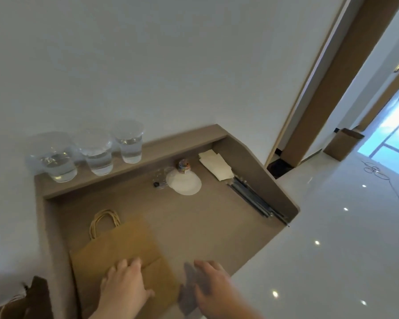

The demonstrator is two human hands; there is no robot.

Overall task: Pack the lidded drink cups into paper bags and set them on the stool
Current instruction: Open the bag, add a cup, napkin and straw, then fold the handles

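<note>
- Left hand (124, 286): palm down on the near end of the bag (122, 245), fingers (121, 265) straight and spread, pressing the paper flat without curling round it.
- Right hand (214, 286): just beside the bag's right edge, over the desk (194, 222); blurred, fingers loosely extended, nothing seen in its hold. Whether it touches the bag cannot be told.
- Bag: brown paper, lying folded flat on the desk, its twisted handles (104, 222) pointing away from the person.
- Disc (184, 183): white, round, flat on the desk beyond the bag, near the back; possibly a stack, too blurred to tell.
- Jar (183, 166): small, standing at the disc's far edge.
- Rods (253, 199): a dark, thin bundle lying along the desk's right wall.
- Napkins (214, 165): pale folded sheets in the far right corner of the desk.
- Ledge (161, 143): a raised strip along the back of the desk, against the wall.
- Cups (97, 153): three, clear, each partly filled with clear liquid and capped by a clear lid, upright in a row on the left part of the ledge, close together.
- Box (341, 143): cardboard, on the floor (332, 226) by the doorway, well apart from the desk.
</note>
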